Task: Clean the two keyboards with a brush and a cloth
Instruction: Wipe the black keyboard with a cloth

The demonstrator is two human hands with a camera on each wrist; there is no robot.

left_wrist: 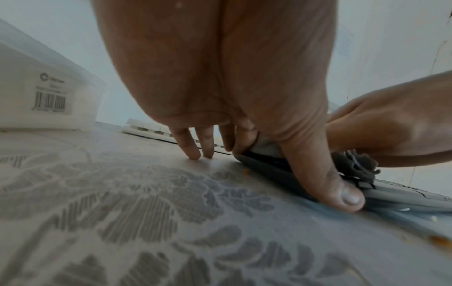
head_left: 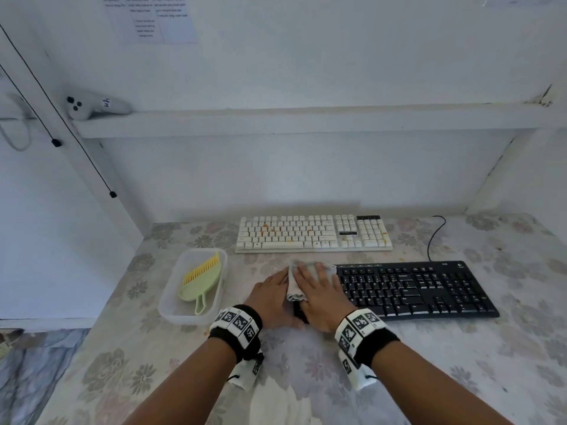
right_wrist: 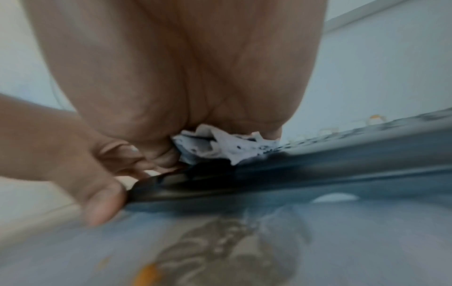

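Note:
A black keyboard lies on the flowered table, and a white keyboard with orange stains sits behind it. My right hand lies flat on a grey cloth and presses it onto the black keyboard's left end. In the right wrist view the cloth is bunched under the palm. My left hand rests on the table beside that end, fingers straight, with the thumb against the keyboard's front corner. A green brush with yellow bristles lies apart from both hands.
The brush lies in a clear plastic tub left of my hands. The black keyboard's cable curls up at the back right. A white controller sits on the shelf above. Orange crumbs dot the tablecloth. The table ends at the left.

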